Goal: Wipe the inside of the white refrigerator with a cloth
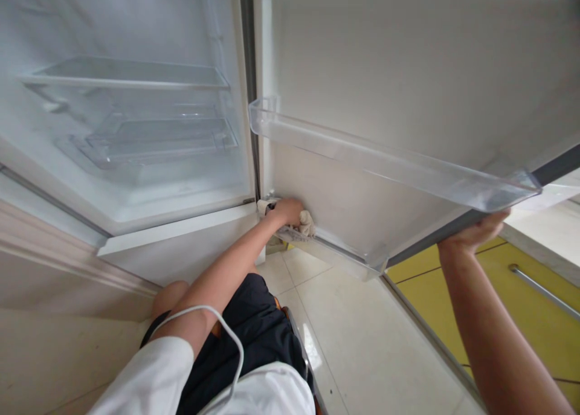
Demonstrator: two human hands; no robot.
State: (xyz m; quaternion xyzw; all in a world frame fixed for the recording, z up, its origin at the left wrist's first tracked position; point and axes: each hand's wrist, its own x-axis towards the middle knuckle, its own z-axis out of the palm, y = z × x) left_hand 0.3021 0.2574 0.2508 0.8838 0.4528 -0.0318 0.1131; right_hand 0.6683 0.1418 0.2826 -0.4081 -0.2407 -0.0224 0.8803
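Observation:
The refrigerator door [362, 52] stands wide open in front of me. My left hand [288, 212] is closed on a pale cloth [307, 224], down in the lower door bin [335, 247] near the hinge side. Part of the cloth shows on both sides of the fingers. Off to the right, my right hand [475, 231] grips the door's outer edge from below, its fingers partly hidden behind the edge. Above and between the hands, a clear plastic door shelf [385, 155] runs across the inner panel.
At left is the fridge interior [158, 194], with a glass shelf [131, 70] and a clear drawer [167, 140]. Yellow cabinets [521, 300] and a white counter [553, 228] stand behind the door at right. A white cable [235, 336] crosses my left arm. Below are floor tiles [362, 330].

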